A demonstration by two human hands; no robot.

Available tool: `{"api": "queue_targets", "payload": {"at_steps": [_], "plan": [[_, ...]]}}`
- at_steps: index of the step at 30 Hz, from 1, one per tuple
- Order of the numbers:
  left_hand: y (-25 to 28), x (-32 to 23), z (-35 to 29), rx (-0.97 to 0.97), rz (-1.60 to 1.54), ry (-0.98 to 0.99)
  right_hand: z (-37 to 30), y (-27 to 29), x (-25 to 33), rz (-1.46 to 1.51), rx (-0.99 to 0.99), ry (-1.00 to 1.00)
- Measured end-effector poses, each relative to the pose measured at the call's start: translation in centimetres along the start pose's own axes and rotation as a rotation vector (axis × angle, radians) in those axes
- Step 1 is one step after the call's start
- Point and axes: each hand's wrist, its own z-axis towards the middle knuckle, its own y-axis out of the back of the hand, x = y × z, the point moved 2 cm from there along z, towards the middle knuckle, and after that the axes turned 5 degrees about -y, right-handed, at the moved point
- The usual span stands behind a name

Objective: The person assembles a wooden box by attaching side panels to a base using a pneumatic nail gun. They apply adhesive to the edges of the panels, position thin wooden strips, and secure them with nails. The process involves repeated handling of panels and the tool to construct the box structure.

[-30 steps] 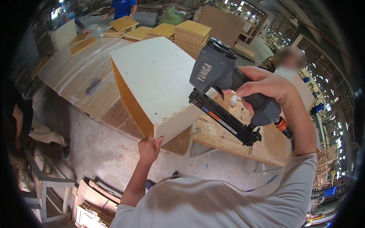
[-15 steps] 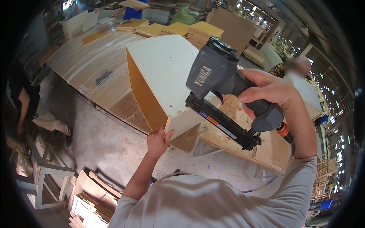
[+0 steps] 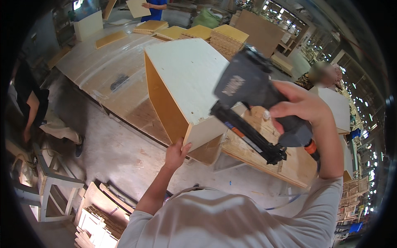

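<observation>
My right hand (image 3: 304, 105) is wrapped round the grip of a dark grey pneumatic nail gun (image 3: 244, 78), held up over the right end of a wooden box. An orange hose fitting (image 3: 311, 149) shows at the base of the grip. The nail gun's nose is raised clear of the wood. The box (image 3: 182, 70) has white outer panels and a yellow-brown inside, with its open side turned to the left. At its near lower corner, my left hand (image 3: 177, 155) grips the panel edge, thumb outside and fingers partly hidden.
Under the box lies a worktable (image 3: 124, 89) with a film-like surface; a plywood board (image 3: 269, 153) extends at right. Stacked yellow panels (image 3: 227, 39) stand behind. A person in blue (image 3: 154, 10) handles panels at the back. Others are at far left and right. A wooden frame (image 3: 58, 182) stands at left.
The view has shifted slightly, moving most things a little rightward. My grips on the nail gun and box are unchanged. At the back, the person in blue has tilted a panel upright.
</observation>
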Motion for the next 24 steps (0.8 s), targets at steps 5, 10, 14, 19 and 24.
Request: {"api": "queue_targets", "payload": {"at_steps": [5,10,14,19,24], "plan": [[-2.4,3.5,-2.4,-0.048,-0.099,0.107,-5.6,2.1,-6.5,0.147,-0.374,0.107],[-0.3,-3.8,0.0,-0.097,-0.054,0.138,-7.7,3.8,-20.7,0.293,-0.721,-0.092],[3.5,-12.4,3.4,-0.104,-0.183,0.019,-5.2,3.5,-31.5,0.282,-0.79,-0.239],[8.6,-16.1,9.5,-0.298,-0.139,0.01,-0.9,1.2,-38.6,0.373,-0.771,-0.193],[15.2,-9.8,15.3,-0.529,-0.21,0.056,1.9,-0.7,-42.6,0.527,-0.809,-0.273]]}}
